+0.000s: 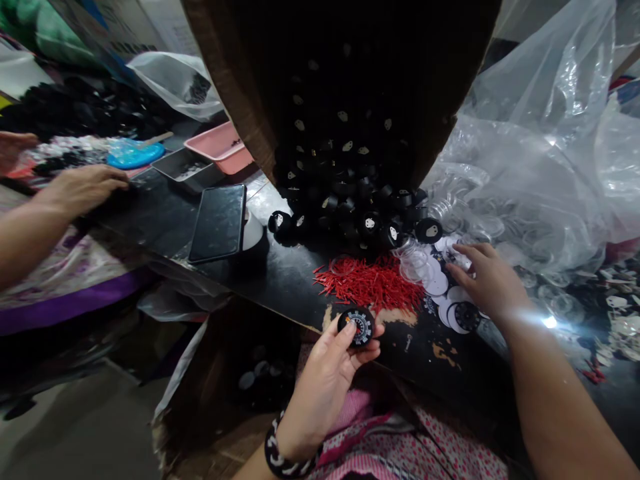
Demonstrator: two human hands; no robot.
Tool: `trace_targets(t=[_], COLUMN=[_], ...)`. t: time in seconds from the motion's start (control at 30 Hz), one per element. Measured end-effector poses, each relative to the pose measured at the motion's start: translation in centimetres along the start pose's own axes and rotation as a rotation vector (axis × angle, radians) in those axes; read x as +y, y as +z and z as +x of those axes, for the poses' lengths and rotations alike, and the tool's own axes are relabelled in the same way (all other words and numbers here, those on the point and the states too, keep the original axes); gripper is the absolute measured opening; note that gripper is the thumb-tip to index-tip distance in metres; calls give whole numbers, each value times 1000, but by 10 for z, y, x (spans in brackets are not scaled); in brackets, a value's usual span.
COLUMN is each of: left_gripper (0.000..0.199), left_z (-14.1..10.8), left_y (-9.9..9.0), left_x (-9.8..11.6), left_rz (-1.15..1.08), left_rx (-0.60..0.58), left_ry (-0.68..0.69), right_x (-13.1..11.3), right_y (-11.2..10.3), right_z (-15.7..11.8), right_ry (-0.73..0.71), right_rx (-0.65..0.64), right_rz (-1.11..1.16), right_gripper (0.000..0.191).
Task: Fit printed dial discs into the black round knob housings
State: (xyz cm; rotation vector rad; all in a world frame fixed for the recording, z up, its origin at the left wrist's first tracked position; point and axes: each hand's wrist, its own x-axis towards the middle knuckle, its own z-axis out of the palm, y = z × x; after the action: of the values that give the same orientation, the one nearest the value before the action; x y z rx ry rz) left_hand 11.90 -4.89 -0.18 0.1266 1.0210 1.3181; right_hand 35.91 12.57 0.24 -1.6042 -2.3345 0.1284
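My left hand grips a small round black dial with white markings and a red-orange pointer, its thumb resting on the face. Just beyond it lies a heap of thin red pointers. My right hand reaches over white paper-like discs, its fingers stretched out and apart near the discs and clear round covers. Whether its fingertips touch a disc I cannot tell. A dark printed dial disc lies on the white discs below that hand.
A large cardboard box tips many black round cases onto the black table. Right of it sits a plastic bag with clear covers. A tablet-like device, a pink tray and another person's hand are left.
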Motion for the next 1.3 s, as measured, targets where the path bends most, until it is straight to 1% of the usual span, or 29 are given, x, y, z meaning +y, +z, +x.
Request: trace_targets(t=[0.1,0.2,0.3,0.37,0.43,0.5,0.53,0.57,0.6,0.67,0.7,0.73,0.8,0.87,0.97,1.0,1.07,1.1,1.17,1.3], left_gripper=[24,26,28,27,26,27,28,29,30,33,34,36,39,40,40,40,39,38,36,33], left_z=[0,0,1,1,1,2,2,2,2,2,2,2,2,2,0,-1,-4,-5,-8,-11], left_y=[-1,0,1,1,0,0,0,0,0,0,0,0,-2,-4,-6,-5,-3,-2,0,-3], left_x=[0,0,0,1,1,0,-1,-2,-3,-5,-6,-6,-7,-6,-4,-4,-4,-4,-4,-2], left_rz=[7,20,34,39,32,12,3,-1,2,25,49,77,146,244,383,411,442,454,486,593], left_rx=[5,-5,-43,-68,-72,-64,-60,-59,-64,-88,-99,-107,-107,-86,-79,-85,-98,-98,-91,-62], left_ry=[-7,-20,0,12,13,11,10,10,14,37,54,71,99,125,170,181,183,180,180,247], right_x=[-1,-1,2,4,2,-11,-24,-40,-58,-96,-112,-126,-141,-144,-141,-141,-144,-147,-152,-158], right_y=[1,2,2,-2,-9,-18,-23,-26,-27,-25,-22,-17,-9,-4,-3,-3,-2,0,3,9], right_z=[0,2,6,7,4,-5,-13,-22,-31,-49,-56,-62,-67,-67,-62,-61,-60,-59,-58,-55], right_ry=[-26,-50,25,101,146,167,164,154,116,-42,-113,-163,-222,-225,-146,-113,-93,-109,-166,-228], right_rx=[13,18,16,47,151,252,262,221,121,-98,-160,-128,-88,-99,-156,-150,-107,-80,-29,24], right_rz=[-19,-51,-29,48,162,336,440,567,673,842,885,892,870,856,864,841,741,680,598,588], right_gripper=[44,39,38,40,40,37,35,33,31,26,28,31,34,32,20,21,32,36,37,35])
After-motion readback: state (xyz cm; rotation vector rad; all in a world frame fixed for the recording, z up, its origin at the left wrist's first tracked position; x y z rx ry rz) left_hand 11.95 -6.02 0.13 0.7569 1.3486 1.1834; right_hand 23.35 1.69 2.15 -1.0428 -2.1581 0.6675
